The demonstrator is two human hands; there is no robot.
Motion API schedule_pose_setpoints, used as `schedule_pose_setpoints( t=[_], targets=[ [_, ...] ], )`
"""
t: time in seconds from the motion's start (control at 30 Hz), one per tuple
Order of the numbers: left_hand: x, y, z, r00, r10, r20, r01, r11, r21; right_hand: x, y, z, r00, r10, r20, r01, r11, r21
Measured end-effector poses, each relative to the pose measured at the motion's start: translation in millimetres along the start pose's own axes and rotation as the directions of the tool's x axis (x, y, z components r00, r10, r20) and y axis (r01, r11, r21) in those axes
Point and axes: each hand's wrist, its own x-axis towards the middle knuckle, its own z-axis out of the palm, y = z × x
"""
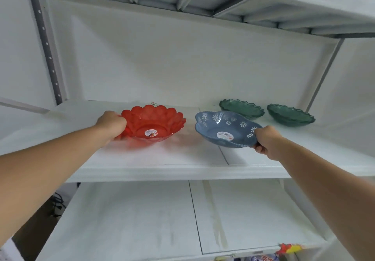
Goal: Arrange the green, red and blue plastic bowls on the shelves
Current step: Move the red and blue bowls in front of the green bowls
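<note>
A red translucent bowl [154, 124] with a scalloped rim sits on the middle shelf [162, 159]; my left hand [112, 125] grips its left rim. To its right is a blue bowl [223, 128] with white flower prints, tilted slightly, and my right hand [265, 140] pinches its right rim. Two dark green bowls stand behind it near the back wall, one [241, 108] in the middle and the other [291, 115] farther right. Both red and blue bowls carry a round sticker inside.
The white shelf unit has an upper shelf [223, 1] overhead and a lower shelf [142, 220] below. Grey perforated uprights [47, 48] stand at the left and right. Colourful packaged items [288, 248] peek out at the bottom right edge.
</note>
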Motion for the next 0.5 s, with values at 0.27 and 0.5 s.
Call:
schedule_pose_setpoints(
  t=[0.27,0.5],
  targets=[
    [-35.3,73.8,130.1,1.0,-0.02,0.001,0.02,0.997,-0.077,62.1,60.3,-112.2,1.0,-0.004,0.023,0.002,0.995,0.097],
    [-60.7,115.4,207.4,0.999,-0.03,0.018,0.031,0.996,-0.08,104.1,85.0,-177.6,1.0,0.002,0.0,-0.002,0.998,0.064]
  ],
)
